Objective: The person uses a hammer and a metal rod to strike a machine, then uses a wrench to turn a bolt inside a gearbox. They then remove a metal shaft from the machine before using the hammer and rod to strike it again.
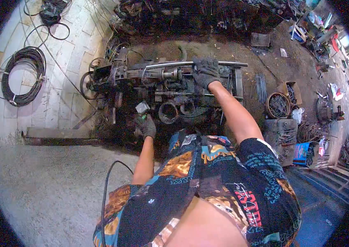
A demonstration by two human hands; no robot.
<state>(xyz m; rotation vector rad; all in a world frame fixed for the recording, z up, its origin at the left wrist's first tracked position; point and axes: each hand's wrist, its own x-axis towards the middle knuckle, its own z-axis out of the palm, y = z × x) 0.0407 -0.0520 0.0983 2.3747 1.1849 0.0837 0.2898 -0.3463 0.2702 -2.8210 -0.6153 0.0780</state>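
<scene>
My right hand [206, 72], in a dark grey work glove, is closed over a long shiny metal rod [168, 64]. The rod lies crosswise along the far side of a greasy machine [141, 74] with a spindle-like middle and a wheel at its left end. Nearer to me, my left hand [144, 126] wears a matching glove and has its fingers curled at the green part of a small pale square piece [142, 108]. Just right of that piece sits a round metal ring [168, 113] on the machine's near side.
A coil of dark cable [23, 76] lies on pale tiles at the left. On the right stand a round basket of metal pieces [278, 104], a cardboard box [292, 92] and a grey metal cabinet [280, 138]. Thin rods [260, 88] lie on the floor beyond the machine's right end.
</scene>
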